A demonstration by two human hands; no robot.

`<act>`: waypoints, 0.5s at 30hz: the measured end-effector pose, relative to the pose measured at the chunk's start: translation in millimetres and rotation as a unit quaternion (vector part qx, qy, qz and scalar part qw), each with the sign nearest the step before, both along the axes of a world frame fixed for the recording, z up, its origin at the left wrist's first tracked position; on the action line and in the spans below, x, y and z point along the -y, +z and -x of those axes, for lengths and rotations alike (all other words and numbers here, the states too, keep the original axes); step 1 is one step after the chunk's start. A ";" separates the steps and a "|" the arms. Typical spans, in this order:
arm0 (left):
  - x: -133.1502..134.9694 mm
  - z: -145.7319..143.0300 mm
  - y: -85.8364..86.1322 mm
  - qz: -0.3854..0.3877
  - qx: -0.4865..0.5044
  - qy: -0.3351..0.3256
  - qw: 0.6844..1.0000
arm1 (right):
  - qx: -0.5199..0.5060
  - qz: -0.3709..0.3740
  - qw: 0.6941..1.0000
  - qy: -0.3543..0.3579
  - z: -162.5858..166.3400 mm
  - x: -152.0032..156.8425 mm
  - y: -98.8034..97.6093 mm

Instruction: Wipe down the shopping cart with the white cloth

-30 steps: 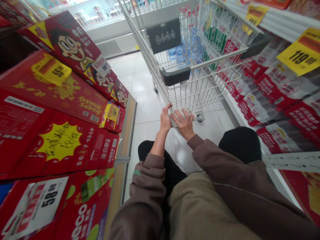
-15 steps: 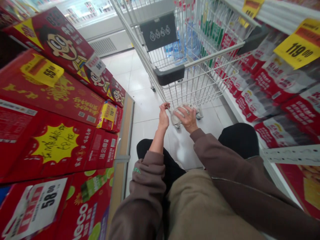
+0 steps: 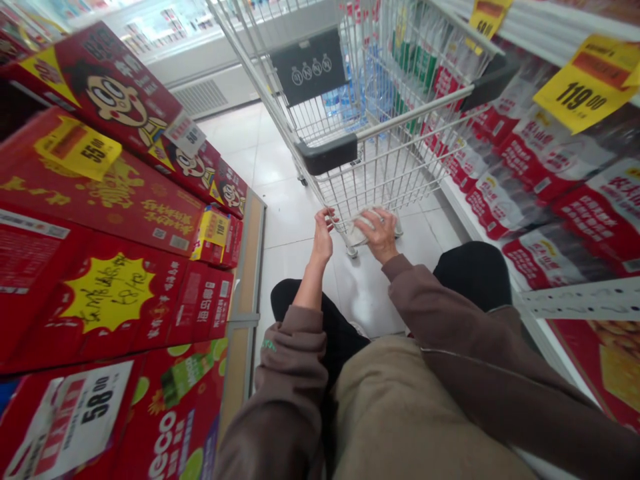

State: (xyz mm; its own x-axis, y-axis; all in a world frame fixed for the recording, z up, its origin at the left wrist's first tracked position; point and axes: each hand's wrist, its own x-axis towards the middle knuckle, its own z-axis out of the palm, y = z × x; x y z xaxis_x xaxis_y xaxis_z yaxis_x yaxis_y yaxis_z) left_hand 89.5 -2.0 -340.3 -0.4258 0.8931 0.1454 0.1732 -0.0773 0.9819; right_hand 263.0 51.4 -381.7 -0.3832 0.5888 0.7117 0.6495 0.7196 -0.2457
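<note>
A wire shopping cart (image 3: 395, 175) with dark grey corner pieces stands in front of me. My left hand (image 3: 323, 235) is at the lower left corner of its basket, fingers curled around the wire edge. A pale, off-white cloth (image 3: 358, 231) lies under my right hand (image 3: 382, 235), whose fingers press it against the lower wires at the near side of the basket. The fingers of the right hand are bent over the cloth, and part of it shows to their left.
Stacked red cartons (image 3: 125, 293) with price tags line the left. Shelves with shrink-wrapped bottle packs (image 3: 505, 200) run along the right, under a yellow price tag (image 3: 583, 90). White floor tiles (image 3: 287, 230) show between them. A chilled display case (image 3: 200, 87) stands beyond.
My right hand and the cloth have moved a little to the right along the cart's lower wires. My left hand keeps its place at the corner. The whole view has shifted slightly.
</note>
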 end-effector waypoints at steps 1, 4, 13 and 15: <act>0.0 -0.4 0.3 0.004 0.004 0.003 1.000 | -0.038 0.016 0.998 -0.041 -9.5 -3.5 -2.1; -1.6 -6.5 -0.5 0.014 -0.004 0.031 0.999 | -0.110 0.032 0.985 -0.126 -25.8 -3.3 -3.0; 3.8 -10.5 -3.7 0.000 -0.013 0.036 0.999 | 0.013 0.013 0.999 0.030 -2.1 -3.1 15.3; 4.9 -9.5 -3.6 0.003 -0.016 0.027 0.999 | -0.057 0.018 0.998 -0.032 -13.7 -13.7 12.0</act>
State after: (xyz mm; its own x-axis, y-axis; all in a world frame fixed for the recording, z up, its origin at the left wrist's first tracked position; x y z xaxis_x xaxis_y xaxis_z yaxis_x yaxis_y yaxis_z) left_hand 98.9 -6.9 -343.9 -0.4694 0.8694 0.1543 0.2076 -0.0612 0.9763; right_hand 276.8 65.1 -369.7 -0.2624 0.6349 0.7266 0.6601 0.6674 -0.3448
